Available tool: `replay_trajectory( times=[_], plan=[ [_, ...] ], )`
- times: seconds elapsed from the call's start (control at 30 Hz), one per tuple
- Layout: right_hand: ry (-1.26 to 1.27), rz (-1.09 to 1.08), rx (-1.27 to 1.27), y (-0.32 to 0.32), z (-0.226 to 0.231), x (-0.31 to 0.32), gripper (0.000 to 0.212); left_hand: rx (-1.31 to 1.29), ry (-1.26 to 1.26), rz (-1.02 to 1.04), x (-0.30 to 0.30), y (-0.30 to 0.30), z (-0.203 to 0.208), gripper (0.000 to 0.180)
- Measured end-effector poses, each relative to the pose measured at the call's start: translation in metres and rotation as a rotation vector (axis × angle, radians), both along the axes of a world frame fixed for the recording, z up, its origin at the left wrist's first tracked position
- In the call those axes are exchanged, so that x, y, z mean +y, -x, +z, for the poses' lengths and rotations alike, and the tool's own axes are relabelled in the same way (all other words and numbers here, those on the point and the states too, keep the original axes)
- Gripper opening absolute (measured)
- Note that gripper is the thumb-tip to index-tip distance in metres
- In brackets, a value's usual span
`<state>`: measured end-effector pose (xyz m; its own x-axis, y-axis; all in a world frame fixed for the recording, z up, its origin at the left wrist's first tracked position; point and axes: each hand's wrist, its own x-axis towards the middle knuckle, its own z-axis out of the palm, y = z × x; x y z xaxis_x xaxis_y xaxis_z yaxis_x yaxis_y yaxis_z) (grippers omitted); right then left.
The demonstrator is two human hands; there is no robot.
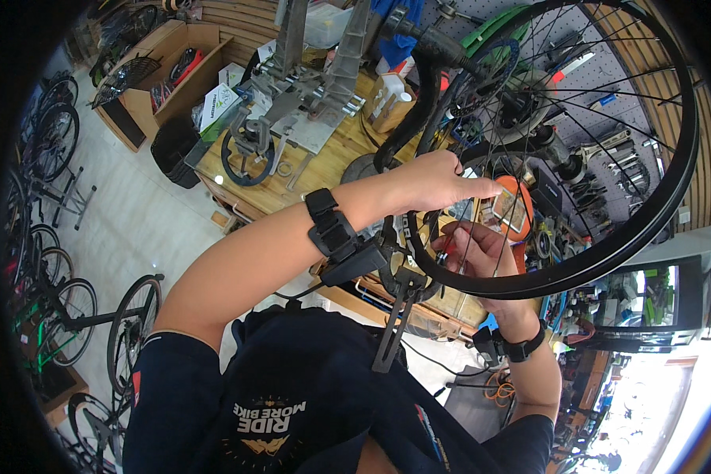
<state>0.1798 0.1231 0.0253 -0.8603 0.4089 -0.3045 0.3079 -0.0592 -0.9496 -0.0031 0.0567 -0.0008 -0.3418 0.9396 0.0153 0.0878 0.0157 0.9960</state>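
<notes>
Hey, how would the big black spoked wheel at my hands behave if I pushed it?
The wheel is probably light for its size, being mostly open inside. Its continuous rim should feel fairly stiff. A push along that round edge could set it turning, though I can't tell how freely.

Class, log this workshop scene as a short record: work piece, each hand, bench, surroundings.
Work piece: black spoked wheel
Left hand: at the wheel, thumb extended; grip unclear
Right hand: lower in the picture, fingers curled near a small red item; hold unclear
Bench: wooden workbench bearing metal tools
Surroundings: bicycles at picture left; pegboard at right
</notes>
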Motion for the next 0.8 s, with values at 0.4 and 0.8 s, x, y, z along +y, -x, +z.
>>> replay_trajectory(
  times=[0.4,0.8],
  plan=[
    [-0.081,-0.033,-0.124,0.008,-0.001,-0.003,0.031,0.014,0.008,-0.022,0.000,-0.001,0.005,0.063],
    [-0.054,0.181,-0.009,0.001,0.000,0.002,0.033,0.074,0.035,-0.019,-0.004,0.001,0.013,0.061]
  ],
)
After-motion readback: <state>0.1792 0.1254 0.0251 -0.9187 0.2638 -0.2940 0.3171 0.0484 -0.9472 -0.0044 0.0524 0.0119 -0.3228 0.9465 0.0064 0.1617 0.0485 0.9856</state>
